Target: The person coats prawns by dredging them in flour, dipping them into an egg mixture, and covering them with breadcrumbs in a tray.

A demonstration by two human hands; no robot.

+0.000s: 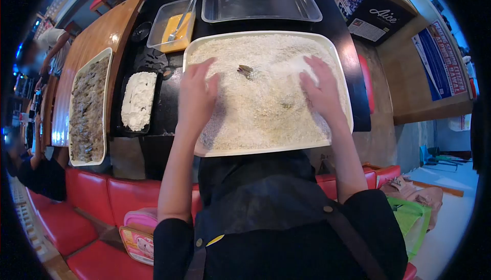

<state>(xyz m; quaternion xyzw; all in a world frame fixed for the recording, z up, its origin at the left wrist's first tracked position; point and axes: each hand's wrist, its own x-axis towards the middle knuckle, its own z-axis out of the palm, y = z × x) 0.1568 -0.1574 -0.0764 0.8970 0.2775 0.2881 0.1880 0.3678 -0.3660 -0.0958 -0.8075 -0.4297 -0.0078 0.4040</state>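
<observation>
A large white tray [343,83] full of pale breadcrumbs [266,121] lies before me. Out of the crumbs, near the upper middle, pokes a small dark piece that looks like a shrimp tail [245,71]; the rest of it is hidden. My left hand [198,88] is over the tray's left side, fingers apart, holding nothing. Over the right side is my right hand [321,85], its fingers also spread and nothing in them. Whether the fingertips touch the crumbs I cannot tell.
Beyond the tray stands an empty metal pan [261,4]. A clear tub [158,24] of yellow-orange liquid [176,29] holds a metal utensil. To the left are a black tray of white flour [138,101] and a tray of greyish pieces [89,108]. Other people [51,50] are at far left.
</observation>
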